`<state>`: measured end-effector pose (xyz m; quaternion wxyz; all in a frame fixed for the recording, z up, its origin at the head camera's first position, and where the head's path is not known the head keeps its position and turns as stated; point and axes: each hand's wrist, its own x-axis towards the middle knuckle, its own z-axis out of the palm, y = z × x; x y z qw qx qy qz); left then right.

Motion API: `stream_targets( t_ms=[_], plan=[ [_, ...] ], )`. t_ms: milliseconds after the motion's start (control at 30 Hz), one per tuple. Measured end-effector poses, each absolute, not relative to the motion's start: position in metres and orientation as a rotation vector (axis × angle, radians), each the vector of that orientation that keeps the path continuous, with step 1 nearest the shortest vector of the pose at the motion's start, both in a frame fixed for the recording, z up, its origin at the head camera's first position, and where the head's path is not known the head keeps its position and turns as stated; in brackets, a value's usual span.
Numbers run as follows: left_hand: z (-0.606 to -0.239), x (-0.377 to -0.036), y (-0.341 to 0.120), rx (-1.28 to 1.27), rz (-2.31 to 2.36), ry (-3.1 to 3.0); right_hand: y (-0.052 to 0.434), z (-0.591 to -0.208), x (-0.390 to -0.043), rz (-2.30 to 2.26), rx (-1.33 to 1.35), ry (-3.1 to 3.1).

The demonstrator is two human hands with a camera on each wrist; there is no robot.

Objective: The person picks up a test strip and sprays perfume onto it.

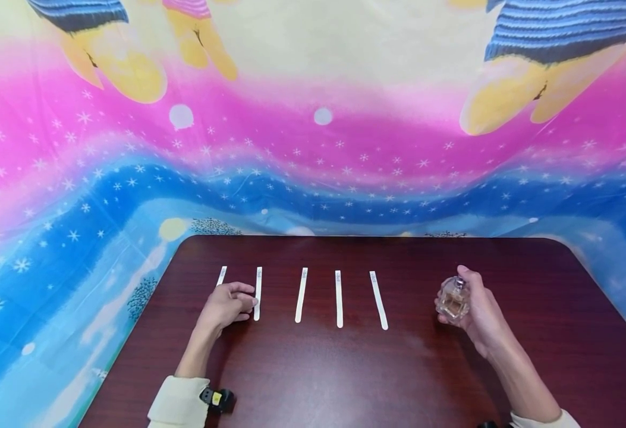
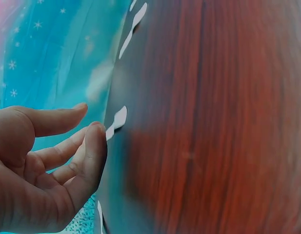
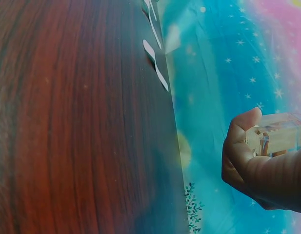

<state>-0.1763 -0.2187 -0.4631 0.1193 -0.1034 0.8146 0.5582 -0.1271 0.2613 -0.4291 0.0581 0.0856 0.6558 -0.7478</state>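
Glass catches the light in the right hand point(image 1: 481, 315): a small perfume bottle point(image 1: 453, 299) of amber liquid, gripped with fingers and thumb curled round it, held just above the surface point(image 1: 345, 374) and off to the outer side of that hand's reach. Between the two hands lie five white paper strips in a row; the left hand point(image 1: 228, 306) rests on the surface with its fingers loosely curled, its fingertips point(image 2: 94, 141) touching the second strip point(image 1: 258, 285) from its own side, while the outermost strip point(image 1: 221, 276) lies partly hidden behind that hand. The other three, ending with the strip nearest the bottle point(image 1: 378, 300), lie untouched in the gap. By my reading the step in hand is getting a strip ready while the bottle waits; the next move would call for pinching that thin strip cleanly off the flat wood, which may need a fingernail or a slide towards the edge, and keeping the bottle's nozzle aimed away from the rest. The surface is dark reddish wood with rounded far corners; beyond both hands hangs a bright cloth point(image 1: 313, 148) in pink, blue and pale yellow, dotted with white stars
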Motion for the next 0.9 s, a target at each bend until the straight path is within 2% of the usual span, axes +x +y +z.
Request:
stream_targets(
  t_ms=[900],
  plan=[
    [-0.467, -0.171, -0.149, -0.184, 1.75, 2.324, 0.259, -0.43, -0.125, -2.266, 0.252, 1.983]
  ],
)
